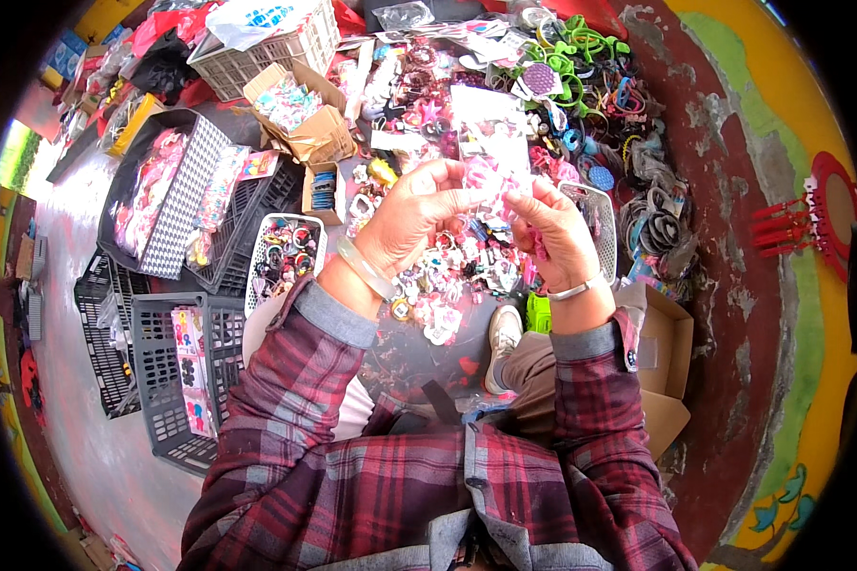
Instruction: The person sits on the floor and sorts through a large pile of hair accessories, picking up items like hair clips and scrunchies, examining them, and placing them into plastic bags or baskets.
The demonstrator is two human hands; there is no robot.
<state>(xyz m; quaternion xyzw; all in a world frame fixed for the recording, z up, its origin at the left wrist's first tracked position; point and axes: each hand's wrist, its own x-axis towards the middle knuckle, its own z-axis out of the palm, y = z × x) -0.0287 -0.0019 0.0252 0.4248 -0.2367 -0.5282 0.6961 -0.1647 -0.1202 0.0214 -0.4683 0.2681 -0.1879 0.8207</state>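
Observation:
Between my two raised hands is a small pink and whitish piece (484, 179), washed out by bright light, so its exact kind is hard to make out. My left hand (411, 214) pinches its left side with thumb and forefinger; a pale bangle circles that wrist. On the other side my right hand (554, 228) has its fingers closed on the piece's right edge, and some deeper pink shows below its fingers. Beneath both hands spreads a loose pile of small hair accessories (438, 309), mostly pink, white and black.
On the left stand a white basket of hair ties (254, 276), a grey plastic crate (167, 419) and a cardboard box (328, 143). Green headbands (581, 43) and dark hair bands (659, 228) heap at the right. An open carton (671, 347) sits beside my right forearm.

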